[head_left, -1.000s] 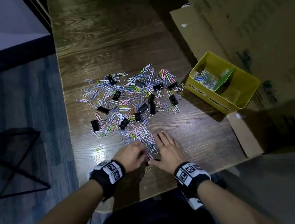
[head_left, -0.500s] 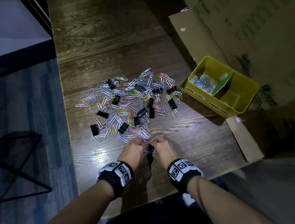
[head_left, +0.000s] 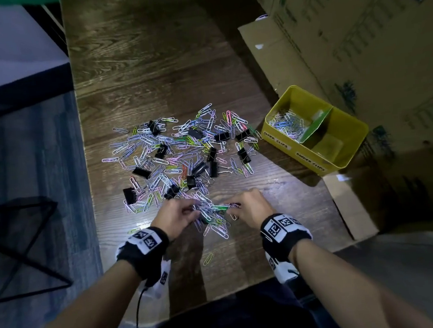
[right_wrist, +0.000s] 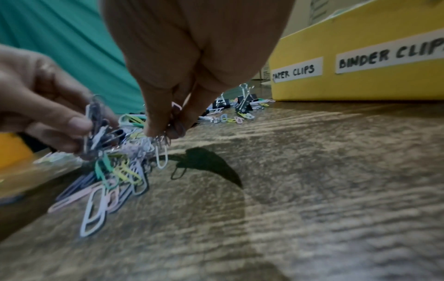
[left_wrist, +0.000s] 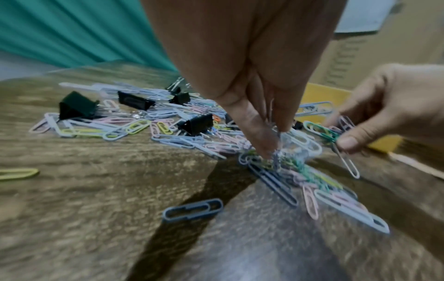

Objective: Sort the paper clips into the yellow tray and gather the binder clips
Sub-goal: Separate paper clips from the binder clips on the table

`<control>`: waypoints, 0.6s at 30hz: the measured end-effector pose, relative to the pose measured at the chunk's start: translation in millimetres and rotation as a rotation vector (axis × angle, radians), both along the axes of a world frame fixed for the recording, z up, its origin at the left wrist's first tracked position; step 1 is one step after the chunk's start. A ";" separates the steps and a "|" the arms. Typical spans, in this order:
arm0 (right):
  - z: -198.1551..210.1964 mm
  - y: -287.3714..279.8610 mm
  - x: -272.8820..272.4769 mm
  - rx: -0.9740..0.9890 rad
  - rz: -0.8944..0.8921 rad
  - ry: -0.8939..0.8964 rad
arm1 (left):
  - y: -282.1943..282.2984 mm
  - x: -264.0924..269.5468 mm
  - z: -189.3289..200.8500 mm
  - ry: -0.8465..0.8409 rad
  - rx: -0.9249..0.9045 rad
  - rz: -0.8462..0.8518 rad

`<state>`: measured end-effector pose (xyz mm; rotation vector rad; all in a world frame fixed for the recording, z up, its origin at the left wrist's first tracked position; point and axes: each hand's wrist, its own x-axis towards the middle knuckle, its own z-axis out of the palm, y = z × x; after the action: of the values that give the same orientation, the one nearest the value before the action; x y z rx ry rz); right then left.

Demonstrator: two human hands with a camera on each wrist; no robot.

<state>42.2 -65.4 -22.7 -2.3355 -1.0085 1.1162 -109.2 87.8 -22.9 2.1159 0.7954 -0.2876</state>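
Coloured paper clips (head_left: 172, 152) lie spread on the wooden table (head_left: 150, 73), mixed with several black binder clips (head_left: 141, 172). Near the front edge a bunch of paper clips (head_left: 212, 214) hangs between my hands, partly lifted off the wood. My left hand (head_left: 180, 214) pinches the bunch (left_wrist: 283, 152) from the left. My right hand (head_left: 248, 208) pinches it (right_wrist: 153, 144) from the right. The yellow tray (head_left: 354, 136) stands at the right; its left compartment, labelled paper clips (right_wrist: 296, 71), holds a small heap of clips (head_left: 286, 126).
Large cardboard boxes (head_left: 356, 34) stand behind and right of the tray, with a flap (head_left: 350, 204) lying on the table's right front. One yellow paper clip (head_left: 208, 258) lies alone near the front edge. The floor and a black wire stand (head_left: 21, 246) are at the left.
My hands, earlier flat on the table sweeping clips together, have curled around a bunch and lifted it slightly. They have drawn a little apart with the clips between them.
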 end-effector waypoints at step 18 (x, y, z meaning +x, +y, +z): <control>88.2 -46.0 84.7 0.734 -0.842 0.292 | -11.3 189.6 109.4 -0.475 -0.807 0.336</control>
<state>126.8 -111.4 65.5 -1.6339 -0.1875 0.5683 80.4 76.5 86.6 1.1956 0.5933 0.0773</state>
